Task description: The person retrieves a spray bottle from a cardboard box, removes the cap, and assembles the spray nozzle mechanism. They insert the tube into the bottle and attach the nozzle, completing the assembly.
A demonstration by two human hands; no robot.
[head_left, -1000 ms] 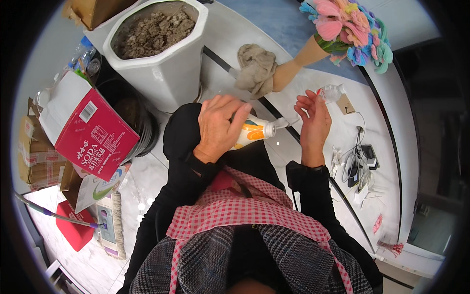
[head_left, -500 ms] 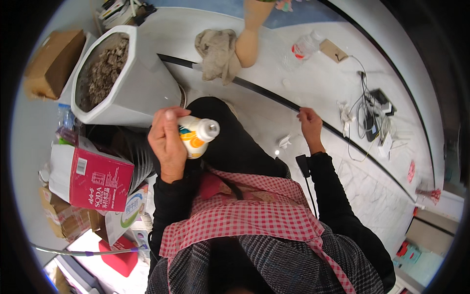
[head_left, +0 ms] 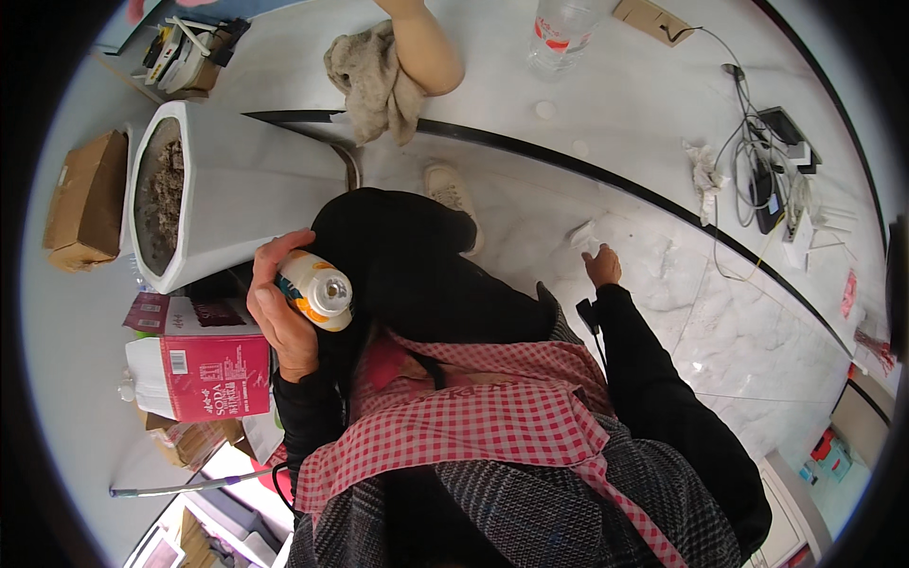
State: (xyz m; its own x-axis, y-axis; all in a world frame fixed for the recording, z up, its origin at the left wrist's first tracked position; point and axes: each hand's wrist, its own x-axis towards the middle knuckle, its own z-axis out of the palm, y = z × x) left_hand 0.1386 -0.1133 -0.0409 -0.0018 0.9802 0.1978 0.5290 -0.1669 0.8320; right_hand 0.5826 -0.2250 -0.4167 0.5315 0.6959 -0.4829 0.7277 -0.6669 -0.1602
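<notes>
My left hand [head_left: 281,312] is closed around a white plastic bottle [head_left: 301,275] with an orange pattern on its side. The bottle is tilted, its white neck toward me, and no cap covers the top. Low over the pale floor, my right hand [head_left: 603,269] reaches out with thumb and finger slightly parted. Its fingertips are at the near edge of a small white piece [head_left: 580,233] on the floor. Whether that piece is crumpled tissue or a spray head is unclear, and whether they touch cannot be told.
A large white planter [head_left: 246,189] with soil stands left, near a cardboard box [head_left: 90,204] and a pink carton [head_left: 213,369]. Across the black edge strip [head_left: 530,149] are a grey cloth [head_left: 374,85], a clear bottle [head_left: 561,36] and tangled cables [head_left: 748,161].
My right hand has left the black edge strip and come down to the small white piece. The bottle in my left hand has tipped more toward me. The whole view has shifted.
</notes>
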